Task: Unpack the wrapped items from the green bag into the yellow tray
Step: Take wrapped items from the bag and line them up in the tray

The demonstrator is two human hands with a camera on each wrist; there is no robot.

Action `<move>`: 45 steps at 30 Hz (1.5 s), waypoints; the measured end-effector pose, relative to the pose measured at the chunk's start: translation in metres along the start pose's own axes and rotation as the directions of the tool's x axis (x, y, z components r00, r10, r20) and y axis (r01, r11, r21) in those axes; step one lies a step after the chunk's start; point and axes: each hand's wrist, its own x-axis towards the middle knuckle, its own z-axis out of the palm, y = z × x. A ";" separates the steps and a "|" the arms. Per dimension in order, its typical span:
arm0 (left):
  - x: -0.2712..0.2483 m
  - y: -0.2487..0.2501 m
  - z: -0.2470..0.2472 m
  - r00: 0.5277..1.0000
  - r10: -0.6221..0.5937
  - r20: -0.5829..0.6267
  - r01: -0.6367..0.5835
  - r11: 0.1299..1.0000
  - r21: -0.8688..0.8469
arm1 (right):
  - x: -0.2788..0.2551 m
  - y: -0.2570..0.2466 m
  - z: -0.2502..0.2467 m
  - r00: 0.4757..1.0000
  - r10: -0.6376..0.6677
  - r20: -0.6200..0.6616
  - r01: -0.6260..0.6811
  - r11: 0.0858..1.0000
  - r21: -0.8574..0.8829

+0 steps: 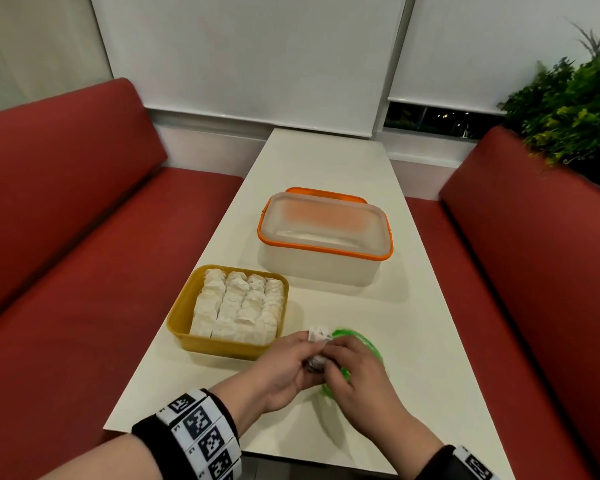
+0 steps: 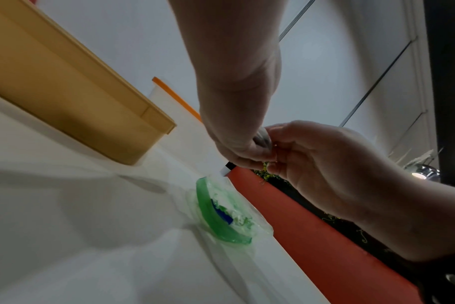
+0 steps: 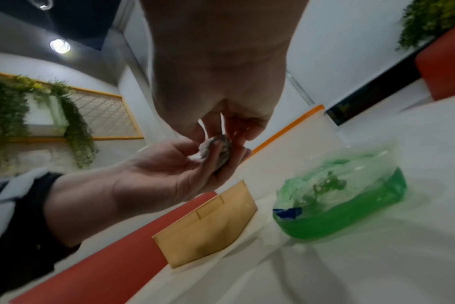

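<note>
Both hands hold one white wrapped item [image 1: 317, 336] just above the table, between the yellow tray [image 1: 181, 318] and the green bag [image 1: 373, 348]. My left hand [image 1: 300, 356] pinches it from the left and my right hand [image 1: 333, 363] from the right, fingers curled on the paper. In the right wrist view the wrapped item [image 3: 216, 150] sits between both sets of fingertips. The green bag [image 3: 346, 195] lies crumpled and low on the table under my right hand. Several white wrapped items [image 1: 239, 306] fill the tray in rows, leaving a bare strip along its left wall.
A clear container with an orange rim [image 1: 326, 244] stands behind the tray, its orange lid [image 1: 326, 192] behind it. Red benches [image 1: 66, 237] run along both sides of the narrow white table [image 1: 413, 341]. A plant [image 1: 568, 109] is at the far right.
</note>
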 end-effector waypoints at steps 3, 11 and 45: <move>-0.005 0.004 -0.008 0.999 0.044 -0.001 -0.043 0.994 0.097 | 0.006 -0.003 -0.003 0.989 0.104 -0.103 -0.098 0.993 0.066; -0.019 0.015 -0.027 0.986 0.163 -0.033 -0.149 0.957 0.250 | 0.033 -0.023 0.006 0.988 0.154 -0.027 -0.154 0.988 -0.001; -0.045 0.084 -0.139 0.865 0.350 -0.359 -0.353 0.934 0.059 | 0.125 -0.082 0.041 0.969 0.227 0.098 -0.235 0.968 0.085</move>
